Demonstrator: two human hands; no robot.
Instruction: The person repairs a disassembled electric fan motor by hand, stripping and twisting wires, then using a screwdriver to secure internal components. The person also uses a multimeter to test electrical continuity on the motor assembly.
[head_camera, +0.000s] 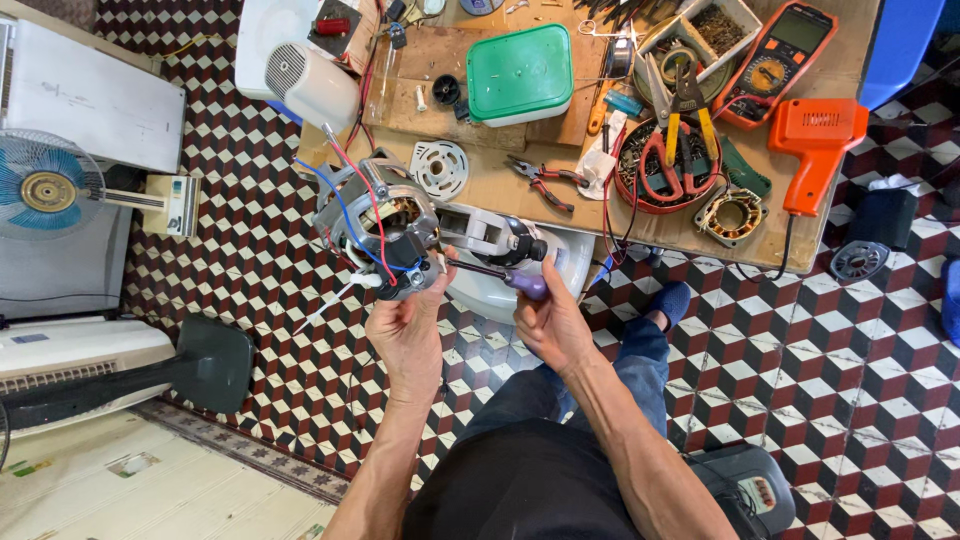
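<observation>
My left hand (408, 330) grips a grey metal fan motor (372, 222) with red, blue and white wires hanging from it, held up in front of me over the tiled floor. My right hand (548, 320) holds a purple-handled screwdriver (515, 277) whose shaft points left into the black back part of the motor. Just behind the screwdriver sits a grey plastic fan neck piece (490, 238) on a white fan housing (570, 260).
A wooden workbench (500, 190) holds a green-lidded box (520, 72), red pliers (545, 182), scissors in a round tin (672, 160), an orange heat gun (815, 145), a multimeter (775, 60) and a white motor cover (305, 72). A blue fan (45, 190) stands left.
</observation>
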